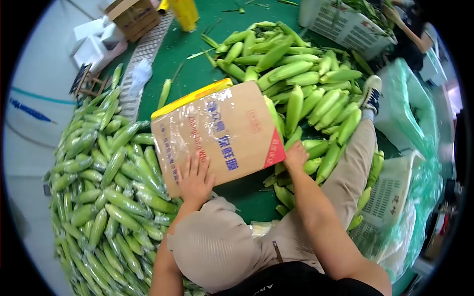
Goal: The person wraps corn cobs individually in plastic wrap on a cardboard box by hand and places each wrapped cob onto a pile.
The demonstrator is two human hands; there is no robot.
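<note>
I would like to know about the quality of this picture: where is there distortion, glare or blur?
Head view: strong fisheye bending, with black, rounded corners; head view: pale glints on the wrapped corn and shiny streaks on the box; head view: the box's large print is readable, but its small print is too soft to read.

Corn heap (295,68) on green floor (217,14)
</note>
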